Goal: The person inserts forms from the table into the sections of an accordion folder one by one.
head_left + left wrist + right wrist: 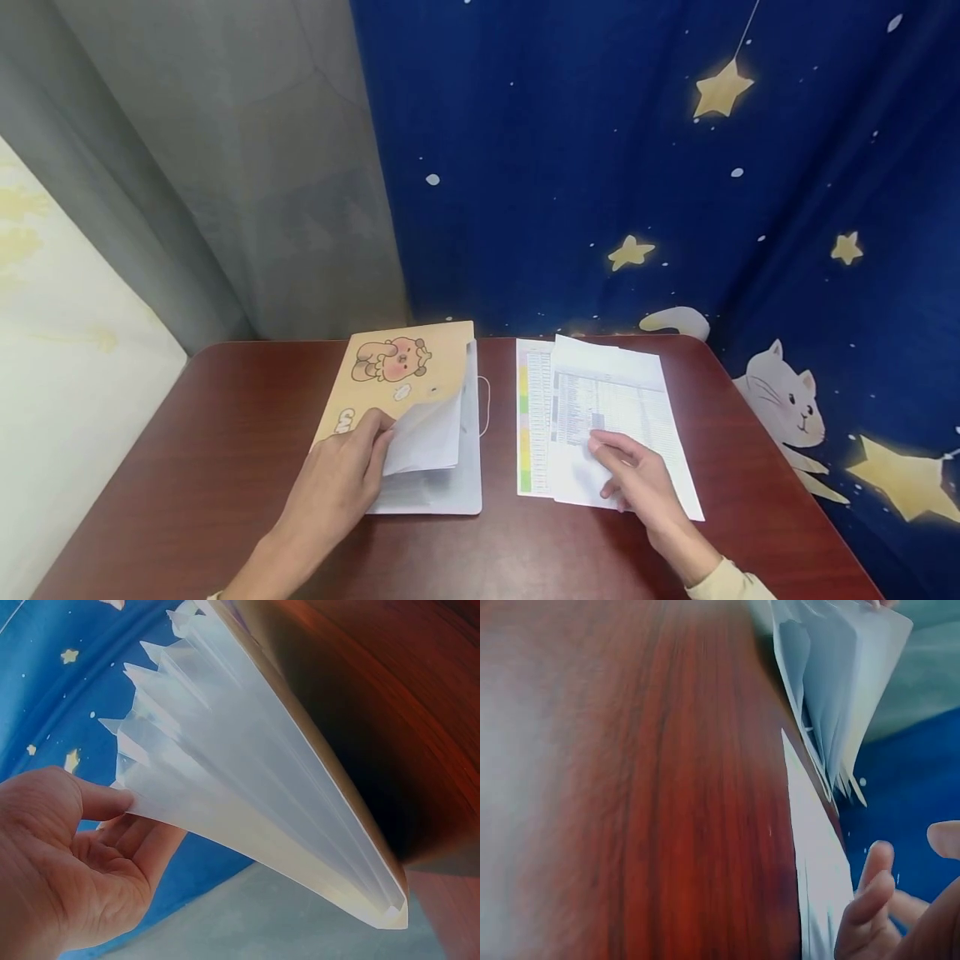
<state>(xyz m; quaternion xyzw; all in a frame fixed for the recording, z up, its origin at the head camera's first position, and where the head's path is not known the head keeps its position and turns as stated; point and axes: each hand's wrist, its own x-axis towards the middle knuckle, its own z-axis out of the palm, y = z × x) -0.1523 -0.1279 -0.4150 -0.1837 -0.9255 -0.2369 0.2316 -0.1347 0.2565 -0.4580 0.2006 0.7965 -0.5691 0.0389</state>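
Observation:
An expanding file folder (pixel 408 354) with a tan cartoon-bear cover lies on the table, its cover lifted along the near right side. My left hand (pixel 337 475) pinches the edge of the raised cover between thumb and fingers. Translucent pleated pockets (pixel 217 742) fan out beneath it in the left wrist view. To the right, a printed sheet (pixel 622 375) overlaps another sheet with a coloured column (pixel 533 392). Over the near part of these papers is my right hand (pixel 637 479), fingers loosely bent, with thumb and fingertips apart in the right wrist view.
The dark red wooden table (pixel 225 433) carries both the folder and the papers. A thin white elastic loop (pixel 487 408) sticks out from the folder's right side. Behind the far edge hang a grey curtain (pixel 247 192) and a blue starry one (pixel 540 167).

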